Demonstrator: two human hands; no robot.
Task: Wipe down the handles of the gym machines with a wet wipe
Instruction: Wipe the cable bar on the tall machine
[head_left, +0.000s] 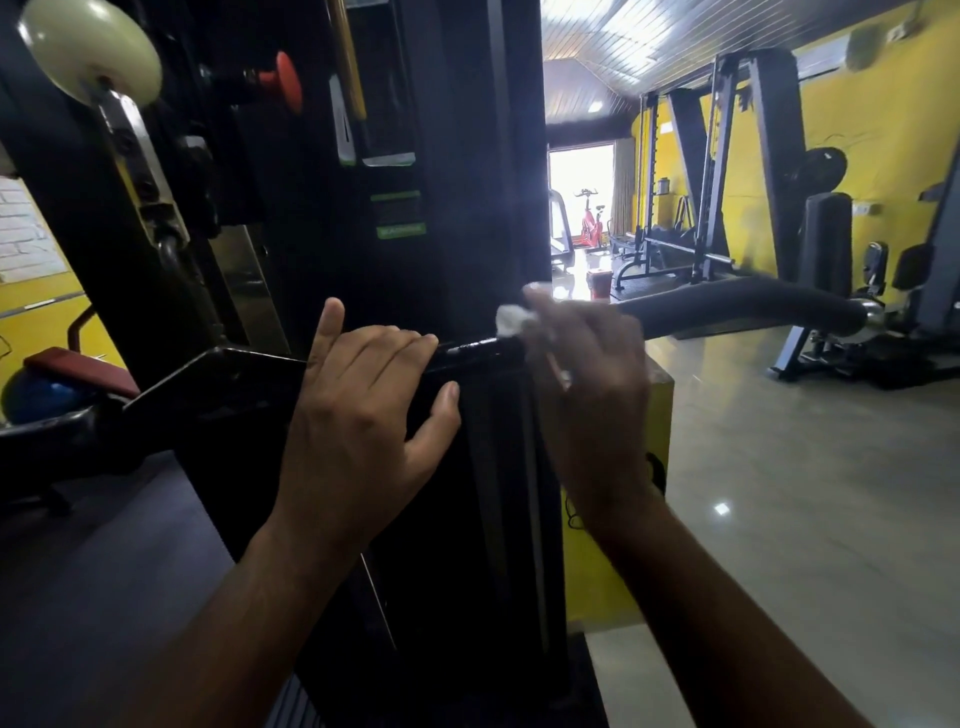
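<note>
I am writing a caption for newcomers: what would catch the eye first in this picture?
Two hands at centre: the right hand holds a white wipe against the black handle bar, while the left hand rests on it. Behind, yellow walls stand out.

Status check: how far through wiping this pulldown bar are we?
Done: nothing certain; the bar glints mid-span, perhaps wet. In hand: the right hand presses the wet wipe onto the bar by the right grip, while the left hand rests on the bar. Left: the right grip and the left grip.
</note>
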